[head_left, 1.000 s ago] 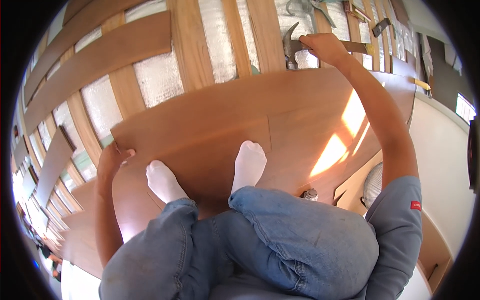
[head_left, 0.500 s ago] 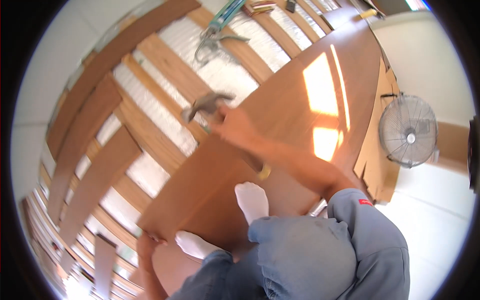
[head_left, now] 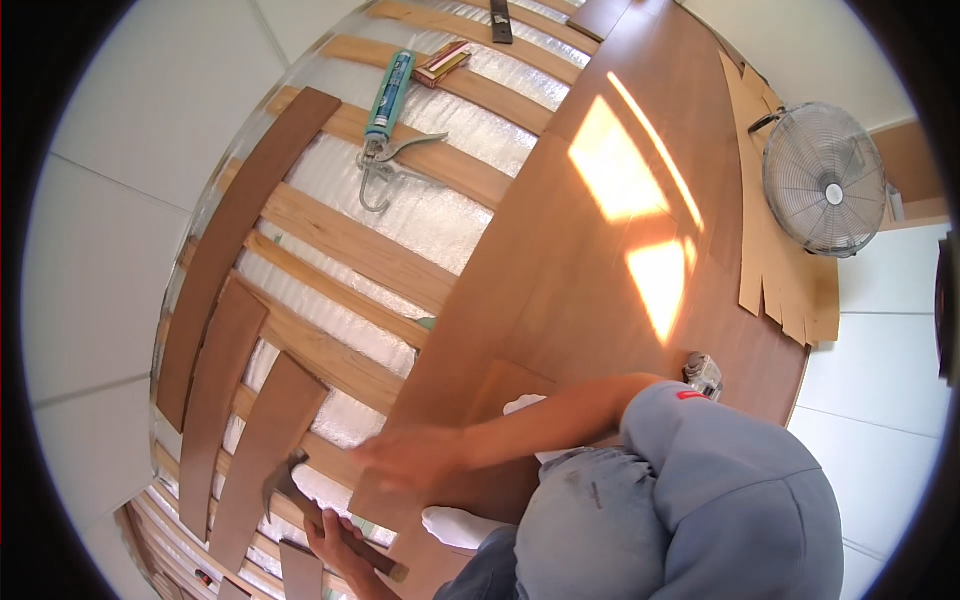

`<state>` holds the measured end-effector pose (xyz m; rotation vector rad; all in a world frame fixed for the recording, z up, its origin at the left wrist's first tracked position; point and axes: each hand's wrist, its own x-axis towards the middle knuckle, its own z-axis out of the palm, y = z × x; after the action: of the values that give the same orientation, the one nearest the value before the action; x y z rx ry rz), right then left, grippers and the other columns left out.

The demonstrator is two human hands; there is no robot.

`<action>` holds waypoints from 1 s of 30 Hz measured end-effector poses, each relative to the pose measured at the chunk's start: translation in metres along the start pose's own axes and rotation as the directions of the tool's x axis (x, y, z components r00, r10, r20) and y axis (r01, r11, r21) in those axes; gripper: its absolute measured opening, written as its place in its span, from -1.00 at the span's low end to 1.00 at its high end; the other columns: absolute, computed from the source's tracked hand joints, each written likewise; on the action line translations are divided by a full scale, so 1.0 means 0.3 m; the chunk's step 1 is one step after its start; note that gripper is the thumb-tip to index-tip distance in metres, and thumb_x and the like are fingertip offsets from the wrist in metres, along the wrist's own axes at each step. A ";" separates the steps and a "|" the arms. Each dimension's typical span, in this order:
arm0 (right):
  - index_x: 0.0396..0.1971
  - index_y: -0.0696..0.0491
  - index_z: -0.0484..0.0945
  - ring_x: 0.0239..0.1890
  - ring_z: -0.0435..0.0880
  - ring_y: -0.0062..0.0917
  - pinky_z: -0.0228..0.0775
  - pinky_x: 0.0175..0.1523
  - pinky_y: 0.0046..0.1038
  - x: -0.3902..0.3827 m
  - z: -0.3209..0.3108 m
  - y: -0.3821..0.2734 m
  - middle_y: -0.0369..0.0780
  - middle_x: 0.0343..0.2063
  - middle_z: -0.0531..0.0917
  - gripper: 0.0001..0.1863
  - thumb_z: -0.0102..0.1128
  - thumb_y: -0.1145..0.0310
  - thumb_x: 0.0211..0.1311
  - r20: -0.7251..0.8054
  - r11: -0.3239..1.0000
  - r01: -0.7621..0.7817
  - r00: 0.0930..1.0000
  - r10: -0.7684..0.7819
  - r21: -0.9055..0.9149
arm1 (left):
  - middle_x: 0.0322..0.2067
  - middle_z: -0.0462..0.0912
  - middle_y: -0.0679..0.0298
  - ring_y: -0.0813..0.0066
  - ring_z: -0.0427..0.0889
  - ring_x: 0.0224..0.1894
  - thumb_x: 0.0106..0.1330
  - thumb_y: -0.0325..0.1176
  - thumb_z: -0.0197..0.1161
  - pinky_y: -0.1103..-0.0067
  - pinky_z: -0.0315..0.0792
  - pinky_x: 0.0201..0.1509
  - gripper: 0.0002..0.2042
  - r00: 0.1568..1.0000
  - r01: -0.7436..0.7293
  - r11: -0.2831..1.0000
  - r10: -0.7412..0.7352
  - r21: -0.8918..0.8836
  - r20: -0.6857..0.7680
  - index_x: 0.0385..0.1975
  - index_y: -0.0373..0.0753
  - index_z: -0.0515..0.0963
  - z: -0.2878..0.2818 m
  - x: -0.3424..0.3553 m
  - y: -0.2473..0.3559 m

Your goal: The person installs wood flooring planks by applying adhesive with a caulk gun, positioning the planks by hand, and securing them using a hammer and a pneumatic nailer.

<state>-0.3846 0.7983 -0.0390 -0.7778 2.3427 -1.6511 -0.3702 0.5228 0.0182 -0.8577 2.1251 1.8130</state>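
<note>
My left hand [head_left: 335, 540] is closed round the handle of a hammer [head_left: 285, 485] near the lower left, over wooden battens [head_left: 350, 232] laid on silver foil. My right hand [head_left: 405, 460] is blurred and reaches across my knee, just above and right of the hammer, over the edge of the brown plank flooring [head_left: 510, 300]; its fingers are smeared by motion. My white-socked feet [head_left: 460, 525] rest on the flooring. Loose brown planks [head_left: 250, 180] lie on the battens to the left of my hands.
A teal caulking gun [head_left: 390, 100], a small box [head_left: 440, 62] and a dark bar [head_left: 500, 20] lie on the battens. A round fan [head_left: 820, 180] stands on cardboard [head_left: 750, 250] at right. A metal object [head_left: 703, 375] sits by my right arm. Pale tiles [head_left: 110, 260] border the left side.
The hammer moved from my right hand, high at right, to my left hand at lower left. My right arm swung across leftward. My view has turned, showing more of the fan and tiles.
</note>
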 end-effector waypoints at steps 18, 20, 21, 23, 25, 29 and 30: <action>0.53 0.27 0.13 0.57 0.23 -0.09 0.06 0.61 -0.22 -0.477 -0.488 0.419 0.00 0.51 0.34 -0.39 -0.09 0.29 0.65 -0.591 0.638 -0.589 0.767 0.249 -0.496 | -0.56 0.51 0.29 0.47 0.55 -0.69 0.44 -0.43 0.23 0.50 0.49 -0.67 -0.84 0.901 0.408 0.912 -0.394 0.047 -0.180 -0.12 -0.22 0.39 -0.459 -0.269 -0.469; 0.54 0.27 0.12 0.57 0.22 -0.09 0.06 0.61 -0.21 -0.485 -0.493 0.427 0.00 0.51 0.33 -0.38 -0.10 0.29 0.65 -0.600 0.642 -0.595 0.760 0.252 -0.484 | -0.58 0.49 0.29 0.48 0.53 -0.71 0.40 -0.49 0.20 0.48 0.49 -0.68 -0.81 0.878 0.477 0.853 -0.455 0.212 -0.148 -0.09 -0.27 0.36 -0.408 -0.272 -0.427; 0.54 0.27 0.11 0.58 0.22 -0.08 0.06 0.61 -0.21 -0.489 -0.493 0.428 0.01 0.51 0.33 -0.38 -0.10 0.29 0.65 -0.615 0.643 -0.606 0.746 0.255 -0.469 | -0.58 0.49 0.29 0.48 0.53 -0.71 0.40 -0.49 0.20 0.48 0.49 -0.68 -0.81 0.879 0.476 0.853 -0.453 0.215 -0.147 -0.09 -0.27 0.36 -0.409 -0.258 -0.421; 0.54 0.27 0.10 0.57 0.22 -0.08 0.06 0.61 -0.20 -0.495 -0.499 0.437 0.01 0.51 0.33 -0.38 -0.10 0.29 0.65 -0.599 0.622 -0.606 0.757 0.259 -0.496 | -0.58 0.48 0.29 0.49 0.53 -0.71 0.41 -0.48 0.21 0.50 0.49 -0.67 -0.80 0.908 0.418 0.874 -0.399 0.246 -0.126 -0.07 -0.28 0.36 -0.406 -0.257 -0.437; 0.54 0.27 0.09 0.57 0.22 -0.08 0.06 0.61 -0.20 -0.493 -0.509 0.432 0.01 0.50 0.33 -0.37 -0.10 0.28 0.65 -0.599 0.594 -0.613 0.758 0.258 -0.520 | -0.58 0.47 0.29 0.49 0.52 -0.71 0.41 -0.48 0.21 0.51 0.48 -0.68 -0.77 0.902 0.432 0.866 -0.420 0.250 -0.105 -0.02 -0.29 0.36 -0.423 -0.249 -0.434; 0.54 0.28 0.10 0.57 0.23 -0.08 0.07 0.60 -0.21 -0.484 -0.501 0.401 0.03 0.49 0.35 -0.37 -0.07 0.29 0.64 -0.596 0.584 -0.625 0.753 0.278 -0.517 | -0.59 0.47 0.30 0.52 0.50 -0.72 0.42 -0.49 0.18 0.53 0.47 -0.69 -0.74 0.921 0.389 0.900 -0.379 0.196 -0.085 0.05 -0.29 0.38 -0.419 -0.247 -0.433; 0.54 0.28 0.10 0.56 0.25 -0.08 0.08 0.60 -0.21 -0.482 -0.500 0.398 0.03 0.49 0.35 -0.36 -0.06 0.29 0.63 -0.588 0.599 -0.619 0.757 0.284 -0.507 | -0.59 0.46 0.30 0.52 0.50 -0.72 0.42 -0.48 0.17 0.53 0.47 -0.70 -0.77 0.919 0.393 0.896 -0.384 0.206 -0.083 0.01 -0.28 0.38 -0.421 -0.246 -0.447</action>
<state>-0.3628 1.0251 -0.1148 0.2492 3.1582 -0.7526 -0.2106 0.4141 -0.0273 -1.1693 1.9509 1.3447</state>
